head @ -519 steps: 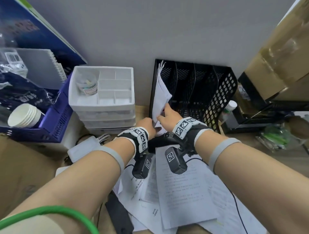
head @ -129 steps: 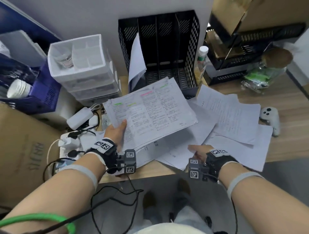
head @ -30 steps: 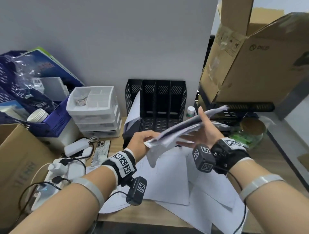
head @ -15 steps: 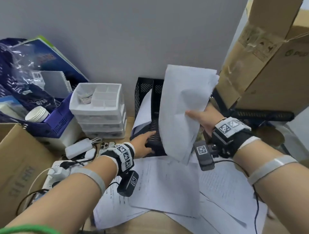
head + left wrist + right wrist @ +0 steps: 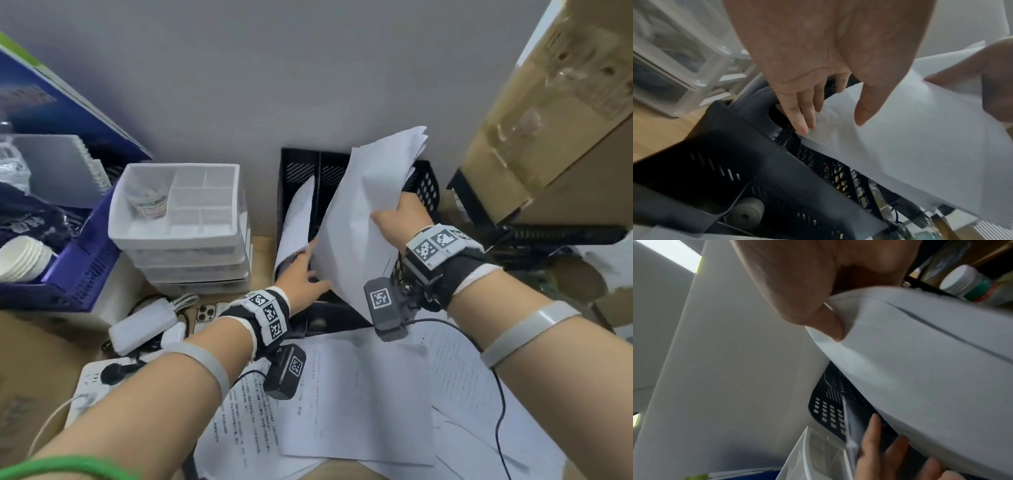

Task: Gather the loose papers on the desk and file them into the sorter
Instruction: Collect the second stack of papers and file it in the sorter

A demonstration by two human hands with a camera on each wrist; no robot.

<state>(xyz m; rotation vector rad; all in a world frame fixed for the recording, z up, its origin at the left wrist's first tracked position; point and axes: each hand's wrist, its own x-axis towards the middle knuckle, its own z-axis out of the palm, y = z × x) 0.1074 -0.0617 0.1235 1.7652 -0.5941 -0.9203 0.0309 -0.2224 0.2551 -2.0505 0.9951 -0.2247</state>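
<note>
White sheaf of papers point(image 5: 363, 219) sits pinched in your right hand point(image 5: 399, 219), tilted over the black sorter point(image 5: 424, 185) so it slides in, while your left hand's point(image 5: 301, 274) straight, relaxed fingers point(image 5: 803, 120) steady its lower edge.

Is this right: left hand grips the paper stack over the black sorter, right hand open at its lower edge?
Hands swapped. In the head view the right hand grips the paper stack over the black sorter; the left hand lies open at its lower edge. The rest holds.
</note>
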